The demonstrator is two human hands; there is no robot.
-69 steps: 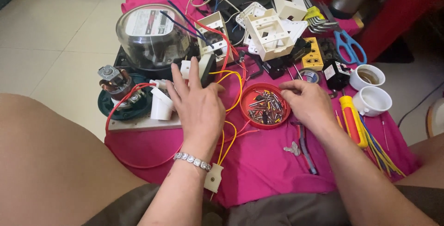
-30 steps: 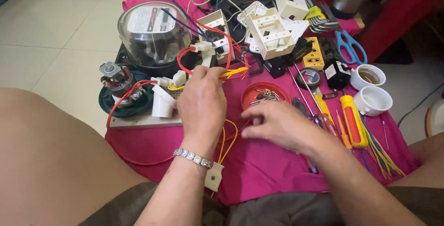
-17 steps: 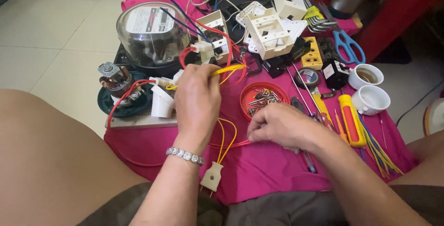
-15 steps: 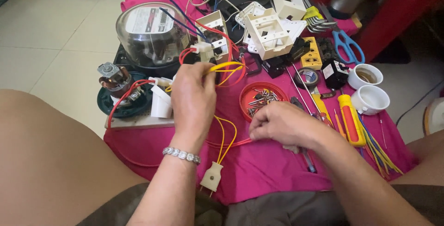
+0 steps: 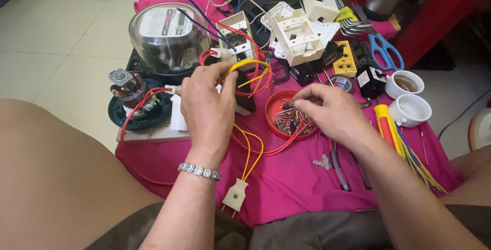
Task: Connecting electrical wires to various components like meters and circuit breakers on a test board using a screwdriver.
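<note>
My left hand (image 5: pixel 207 108) grips a small white part with red and yellow wires (image 5: pixel 245 71) looping from it, held above the pink cloth (image 5: pixel 296 178). The yellow wires run down to a white plug (image 5: pixel 235 195) near the cloth's front edge. My right hand (image 5: pixel 330 112) reaches into a red lid (image 5: pixel 273 109) full of several screws, fingers pinched together among them. I cannot tell whether a screw is between its fingertips.
A glass-domed meter (image 5: pixel 166 35) and a small motor (image 5: pixel 128 89) stand at the left. White switch boxes (image 5: pixel 296 32), blue scissors (image 5: pixel 383 50), two white lamp holders (image 5: pixel 409 109), a yellow-red screwdriver (image 5: pixel 386 127) and pliers (image 5: pixel 337 163) lie around.
My left hand has lifted the wired part off the cloth and raised it. My right hand moved left and now picks in the red lid of screws.
</note>
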